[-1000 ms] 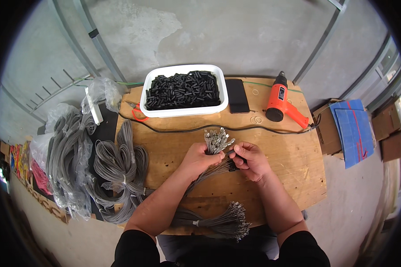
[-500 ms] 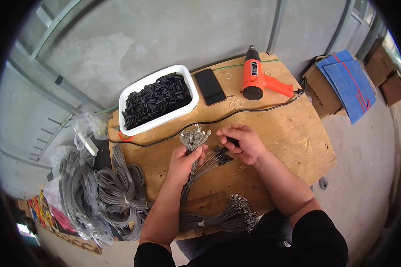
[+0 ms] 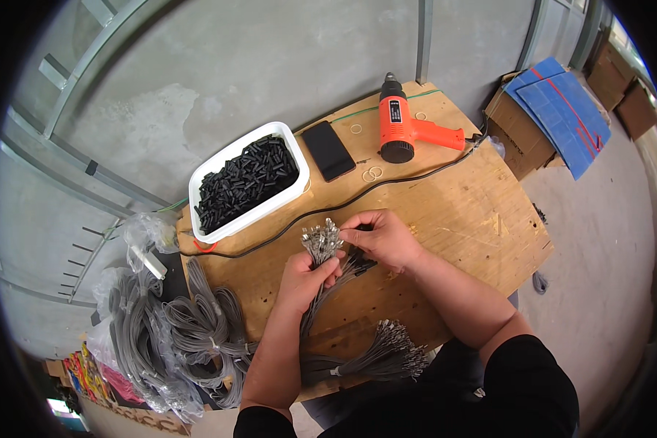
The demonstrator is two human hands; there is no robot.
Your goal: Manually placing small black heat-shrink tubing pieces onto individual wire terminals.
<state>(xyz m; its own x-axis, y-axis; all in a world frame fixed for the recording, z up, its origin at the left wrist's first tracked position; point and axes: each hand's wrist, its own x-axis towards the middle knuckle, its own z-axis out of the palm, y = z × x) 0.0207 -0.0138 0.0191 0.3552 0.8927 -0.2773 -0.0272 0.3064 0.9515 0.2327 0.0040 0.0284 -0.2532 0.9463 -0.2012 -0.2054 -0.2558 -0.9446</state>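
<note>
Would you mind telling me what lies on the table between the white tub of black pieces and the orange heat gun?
In the head view, a black phone lies flat between the white tub and the orange heat gun.

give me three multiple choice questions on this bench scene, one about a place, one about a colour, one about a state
1. Where does the dark phone lie?
A. inside the white tub
B. between the white tub and the heat gun
C. on the floor

2. What colour is the heat gun's body?
A. orange
B. green
C. white

3. What is the left hand doing?
A. resting flat on the table
B. holding the phone
C. gripping a bundle of grey wires upright

Answers:
1 B, the phone sits on the wooden table between the two.
2 A, the body is orange with a black nozzle.
3 C, its fingers wrap the bundle while the right hand touches the metal tips.
</note>
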